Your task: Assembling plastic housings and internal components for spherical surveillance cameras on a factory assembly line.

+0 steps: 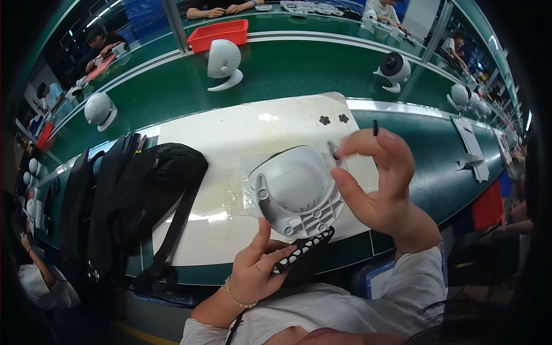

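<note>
A white rounded device [296, 181] lies on the pale mat in front of me, its curved bracket and round screw recesses facing up. My left hand [259, 261] is closed on a black strip with white oval spots [303, 249], below the device's near edge; its thumb reaches up to the bracket. My right hand [379, 178] is raised at the device's right side, thumb and forefinger apart near the bracket's right tip [332, 148]. A small dark spot shows by the forefinger's tip. A small black piece [375, 127] stands up at the right fingers; whether it is stuck there or gripped is unclear.
A black bag [155, 178] with straps covers the left of the mat [230, 126]. Two dark flower-shaped pieces [325, 120] lie at its far right. Similar white devices [224, 60] stand along the green belt beyond, near a red bin [218, 34]. Other people work across it.
</note>
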Action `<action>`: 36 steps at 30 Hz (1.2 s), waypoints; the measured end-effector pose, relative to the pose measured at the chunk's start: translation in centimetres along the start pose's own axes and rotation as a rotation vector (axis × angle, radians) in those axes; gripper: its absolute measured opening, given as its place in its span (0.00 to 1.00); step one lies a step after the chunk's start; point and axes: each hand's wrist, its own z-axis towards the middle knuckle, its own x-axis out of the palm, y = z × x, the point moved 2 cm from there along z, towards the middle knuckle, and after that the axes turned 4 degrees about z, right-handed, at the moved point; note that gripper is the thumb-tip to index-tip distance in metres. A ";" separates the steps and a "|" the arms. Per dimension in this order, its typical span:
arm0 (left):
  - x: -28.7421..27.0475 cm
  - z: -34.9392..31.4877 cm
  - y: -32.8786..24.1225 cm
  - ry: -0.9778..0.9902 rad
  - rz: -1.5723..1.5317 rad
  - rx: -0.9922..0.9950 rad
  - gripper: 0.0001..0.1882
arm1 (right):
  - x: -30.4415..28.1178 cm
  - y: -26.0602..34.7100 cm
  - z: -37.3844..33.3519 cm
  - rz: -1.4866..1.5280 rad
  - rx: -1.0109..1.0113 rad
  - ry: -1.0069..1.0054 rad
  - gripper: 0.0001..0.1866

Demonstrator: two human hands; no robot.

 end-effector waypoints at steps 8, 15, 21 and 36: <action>-0.3 -0.5 0.4 0.022 -0.058 -0.053 0.21 | 5.3 1.6 1.8 0.440 0.344 0.424 0.29; -0.7 -0.1 0.3 0.029 -0.102 -0.049 0.21 | 5.6 3.2 1.7 -0.007 -0.026 0.265 0.28; -1.1 -0.4 0.5 0.043 -0.145 -0.002 0.21 | 5.2 6.4 1.8 -0.337 -0.113 0.424 0.22; -2.4 -1.0 0.1 -0.066 -0.075 0.015 0.13 | 3.2 5.4 -3.3 0.029 0.506 0.204 0.04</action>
